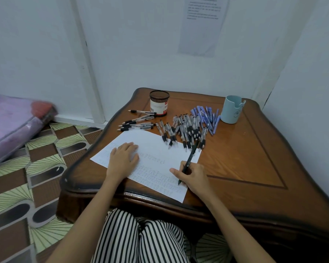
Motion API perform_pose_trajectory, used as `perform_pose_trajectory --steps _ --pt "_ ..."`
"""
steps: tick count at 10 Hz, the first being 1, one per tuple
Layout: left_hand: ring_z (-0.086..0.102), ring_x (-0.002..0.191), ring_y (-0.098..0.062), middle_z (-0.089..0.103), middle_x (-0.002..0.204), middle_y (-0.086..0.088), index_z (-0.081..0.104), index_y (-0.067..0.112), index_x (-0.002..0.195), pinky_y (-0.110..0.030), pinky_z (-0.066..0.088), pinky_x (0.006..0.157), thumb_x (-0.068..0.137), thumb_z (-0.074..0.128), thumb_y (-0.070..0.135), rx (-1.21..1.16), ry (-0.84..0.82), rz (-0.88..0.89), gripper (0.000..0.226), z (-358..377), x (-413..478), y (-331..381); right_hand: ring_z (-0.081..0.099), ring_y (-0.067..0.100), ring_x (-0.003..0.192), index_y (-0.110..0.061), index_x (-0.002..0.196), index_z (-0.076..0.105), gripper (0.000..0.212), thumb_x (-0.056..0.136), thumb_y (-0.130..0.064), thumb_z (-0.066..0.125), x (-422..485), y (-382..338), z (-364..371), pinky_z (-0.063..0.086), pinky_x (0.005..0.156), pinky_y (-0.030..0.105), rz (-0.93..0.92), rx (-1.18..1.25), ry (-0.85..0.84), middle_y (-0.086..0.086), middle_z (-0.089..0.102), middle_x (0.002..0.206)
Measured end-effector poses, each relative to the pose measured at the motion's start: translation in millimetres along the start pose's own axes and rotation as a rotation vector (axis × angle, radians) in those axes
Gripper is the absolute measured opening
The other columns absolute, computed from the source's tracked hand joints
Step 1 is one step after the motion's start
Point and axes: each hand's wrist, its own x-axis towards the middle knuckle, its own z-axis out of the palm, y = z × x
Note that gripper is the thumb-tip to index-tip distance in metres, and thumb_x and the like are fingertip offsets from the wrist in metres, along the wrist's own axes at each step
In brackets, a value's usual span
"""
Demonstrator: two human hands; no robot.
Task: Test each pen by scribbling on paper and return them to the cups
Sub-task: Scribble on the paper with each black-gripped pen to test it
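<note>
A white sheet of paper (152, 149) lies on the wooden table (245, 158), with rows of faint marks on it. My left hand (123, 158) rests flat on the sheet's left part. My right hand (192, 177) grips a black pen (189, 160) whose tip touches the paper near its right edge. Behind the sheet lies a heap of several clear pens with black grips (184, 130). Several blue pens (207, 118) lie to their right. A few clear pens (137, 123) lie apart at the left. A black mesh cup (159, 105) and a light blue cup (232, 109) stand at the back.
The table stands in a corner between white walls. A printed notice (203, 23) hangs on the wall behind it. A purple bundle (11, 126) lies on the patterned floor at the left. My knees in striped trousers (141, 238) are under the table's near edge.
</note>
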Motion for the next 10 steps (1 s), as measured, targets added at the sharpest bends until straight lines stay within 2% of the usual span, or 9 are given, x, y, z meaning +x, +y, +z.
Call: perform_pose_trajectory --steps 1,2,3,4,5,7,8,9,10 --pt "0.03 0.138 -0.017 0.039 0.148 0.0 0.045 0.02 0.138 -0.041 0.017 0.116 0.098 0.043 0.03 0.009 -0.005 -0.001 0.042 0.6 0.5 -0.7 0.035 0.004 0.042 -0.016 0.051 0.039 0.042 0.084 -0.006 0.064 2.8 3.3 3.5 0.029 0.049 0.02 -0.018 -0.063 0.033 -0.011 0.035 0.042" --pt "0.03 0.138 -0.017 0.039 0.148 0.0 0.045 0.02 0.138 -0.041 0.016 0.116 0.098 0.043 0.03 0.001 0.001 0.0 0.042 0.4 0.6 -0.5 0.036 0.005 0.042 -0.014 0.051 0.04 0.042 0.084 -0.006 0.065 3.1 5.6 1.9 0.03 0.049 0.021 -0.013 -0.041 0.037 -0.007 0.037 0.044" --pt "0.031 0.138 -0.017 0.039 0.148 0.0 0.045 0.02 0.138 -0.041 0.017 0.115 0.098 0.043 0.03 0.008 0.007 0.003 0.042 0.5 1.0 -0.4 0.047 0.01 0.044 -0.012 0.053 0.046 0.04 0.085 -0.015 0.069 2.2 5.3 1.6 0.038 0.049 0.022 -0.017 -0.002 0.025 -0.001 0.047 0.046" --pt "0.031 0.137 -0.017 0.04 0.147 0.0 0.046 0.019 0.138 -0.041 0.017 0.115 0.097 0.043 0.03 0.006 0.011 0.003 0.042 0.3 0.8 -0.4 0.051 0.012 0.047 -0.013 0.052 0.047 0.04 0.083 -0.018 0.071 3.6 6.3 2.1 0.038 0.051 0.021 -0.031 -0.024 0.095 0.002 0.051 0.047" --pt "0.032 0.137 -0.017 0.04 0.147 -0.001 0.046 0.019 0.137 -0.04 0.017 0.114 0.097 0.044 0.03 0.0 0.015 0.004 0.042 0.3 0.6 0.0 0.05 0.005 0.044 -0.015 0.05 0.046 0.041 0.083 -0.017 0.072 3.6 6.2 1.8 0.037 0.049 0.014 -0.026 -0.017 0.088 -0.006 0.051 0.044" --pt "0.032 0.137 -0.018 0.04 0.147 -0.001 0.047 0.019 0.137 -0.041 0.017 0.115 0.097 0.045 0.03 -0.003 0.017 -0.006 0.042 -0.6 0.7 1.1 0.045 0.005 0.044 -0.017 0.051 0.044 0.042 0.084 -0.016 0.07 5.4 8.4 3.4 0.036 0.05 0.018 -0.025 -0.035 0.097 -0.005 0.047 0.046" --pt "0.032 0.137 -0.018 0.041 0.147 -0.001 0.047 0.019 0.137 -0.042 0.017 0.115 0.097 0.045 0.03 -0.01 0.02 -0.004 0.041 -0.6 0.0 1.3 0.038 0.004 0.044 -0.016 0.052 0.04 0.043 0.086 -0.012 0.066 6.8 9.0 4.3 0.03 0.049 0.016 -0.032 -0.057 0.144 -0.006 0.041 0.046" --pt "0.032 0.137 -0.018 0.04 0.147 -0.001 0.047 0.02 0.137 -0.042 0.017 0.115 0.097 0.045 0.03 -0.009 0.019 -0.007 0.042 -1.2 0.2 0.9 0.042 0.003 0.043 -0.012 0.053 0.043 0.04 0.086 -0.012 0.067 6.4 8.7 4.5 0.031 0.048 0.013 -0.04 -0.061 0.129 -0.004 0.046 0.047" --pt "0.032 0.137 -0.017 0.04 0.147 0.0 0.047 0.02 0.137 -0.041 0.017 0.115 0.097 0.045 0.031 -0.008 0.021 -0.008 0.041 -0.4 0.7 1.0 0.039 0.003 0.042 -0.018 0.052 0.038 0.044 0.086 -0.008 0.065 6.4 10.7 4.6 0.029 0.048 0.013 -0.044 -0.081 0.141 -0.009 0.039 0.046"
